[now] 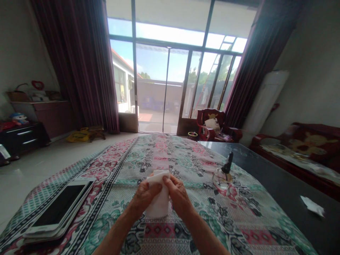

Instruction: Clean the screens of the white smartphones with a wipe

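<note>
Between my two hands is a folded white tissue [158, 207], held a little above the patterned tablecloth [159, 156]. My left hand [147, 189] pinches its left side, with the thumb lying across the front. At the upper right corner, my right hand [176, 191] grips it between thumb and fingers. Most fingers of both hands are hidden behind the tissue. To the right of my hands stands a clear rounded bottle [222, 179] with a tall black top, apart from both hands.
A stack of white-framed tablets or phones [60, 207] lies at the table's left. At right, a crumpled white paper [312, 206] rests on a dark surface [284, 187]. Beyond the table are a red wooden chair [211, 124], a sofa [305, 145] and glass doors [164, 88].
</note>
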{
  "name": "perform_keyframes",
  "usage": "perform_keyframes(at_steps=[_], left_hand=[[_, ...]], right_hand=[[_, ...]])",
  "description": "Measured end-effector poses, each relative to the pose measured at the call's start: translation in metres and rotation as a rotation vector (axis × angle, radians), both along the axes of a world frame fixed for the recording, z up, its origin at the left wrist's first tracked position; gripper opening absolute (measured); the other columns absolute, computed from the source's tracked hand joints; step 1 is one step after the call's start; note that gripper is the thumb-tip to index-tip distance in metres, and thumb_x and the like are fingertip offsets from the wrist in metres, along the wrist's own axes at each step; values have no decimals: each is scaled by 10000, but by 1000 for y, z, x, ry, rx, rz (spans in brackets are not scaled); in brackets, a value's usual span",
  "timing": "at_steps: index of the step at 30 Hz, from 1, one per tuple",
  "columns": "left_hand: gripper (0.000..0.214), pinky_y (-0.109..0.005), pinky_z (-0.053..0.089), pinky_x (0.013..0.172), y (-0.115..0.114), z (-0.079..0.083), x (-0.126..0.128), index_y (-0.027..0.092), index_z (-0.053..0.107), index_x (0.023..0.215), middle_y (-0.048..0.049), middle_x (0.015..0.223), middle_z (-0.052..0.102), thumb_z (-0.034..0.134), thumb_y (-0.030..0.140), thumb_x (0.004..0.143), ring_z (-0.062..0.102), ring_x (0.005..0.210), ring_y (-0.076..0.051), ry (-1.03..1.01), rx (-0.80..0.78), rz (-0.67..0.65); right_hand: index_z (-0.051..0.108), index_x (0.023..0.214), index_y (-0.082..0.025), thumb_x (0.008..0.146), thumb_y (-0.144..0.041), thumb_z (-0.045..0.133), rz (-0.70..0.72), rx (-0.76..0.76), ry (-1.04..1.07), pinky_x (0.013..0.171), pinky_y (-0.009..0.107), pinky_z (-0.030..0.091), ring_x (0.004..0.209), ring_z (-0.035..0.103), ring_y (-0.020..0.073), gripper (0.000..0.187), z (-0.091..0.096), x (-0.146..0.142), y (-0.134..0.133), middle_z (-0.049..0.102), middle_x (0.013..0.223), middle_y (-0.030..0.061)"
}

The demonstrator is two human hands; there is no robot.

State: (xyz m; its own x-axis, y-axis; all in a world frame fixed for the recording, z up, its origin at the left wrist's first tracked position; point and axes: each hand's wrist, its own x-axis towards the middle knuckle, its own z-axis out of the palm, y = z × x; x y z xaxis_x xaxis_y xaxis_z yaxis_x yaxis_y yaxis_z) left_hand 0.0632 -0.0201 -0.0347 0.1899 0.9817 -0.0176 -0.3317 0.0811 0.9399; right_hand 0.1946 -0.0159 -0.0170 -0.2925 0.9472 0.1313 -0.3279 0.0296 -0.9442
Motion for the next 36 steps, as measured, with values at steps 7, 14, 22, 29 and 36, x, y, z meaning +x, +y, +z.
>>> perform_keyframes(at_steps=[7,14,22,29,36], left_hand=[[734,-249,489,476,-1,6,1,179,413,1276,10,656,665,733,452,674,598,479,-159,-7,43,124],[443,-218,463,473,3,-3,1,148,627,945,19,618,630,700,501,688,556,494,-134,112,108,169],[350,-176,400,494,1,1,2,142,696,875,33,595,600,704,448,704,510,533,-110,200,230,134],[459,-220,428,489,0,6,3,150,698,934,19,584,624,744,483,622,536,489,-136,78,47,94],[381,-185,372,464,5,1,-2,135,713,855,30,557,593,706,472,678,484,471,-100,156,154,127]], right_hand=[[584,1108,-182,770,-457,554,-141,-41,-47,477,203,378,546,488,116,437,-2,2,4,639,774,13],[511,1191,-170,762,-550,568,-143,-70,-58,557,219,416,628,535,132,575,5,8,7,628,819,28],[642,910,-128,825,-561,520,-61,101,-199,540,203,376,612,489,111,458,9,8,2,599,729,23],[424,1276,-239,716,-395,701,8,132,-138,729,260,472,826,588,159,644,20,12,-6,623,1015,39],[563,945,-212,731,-271,635,56,238,-338,520,188,368,582,478,93,234,23,19,-1,571,724,-34]])
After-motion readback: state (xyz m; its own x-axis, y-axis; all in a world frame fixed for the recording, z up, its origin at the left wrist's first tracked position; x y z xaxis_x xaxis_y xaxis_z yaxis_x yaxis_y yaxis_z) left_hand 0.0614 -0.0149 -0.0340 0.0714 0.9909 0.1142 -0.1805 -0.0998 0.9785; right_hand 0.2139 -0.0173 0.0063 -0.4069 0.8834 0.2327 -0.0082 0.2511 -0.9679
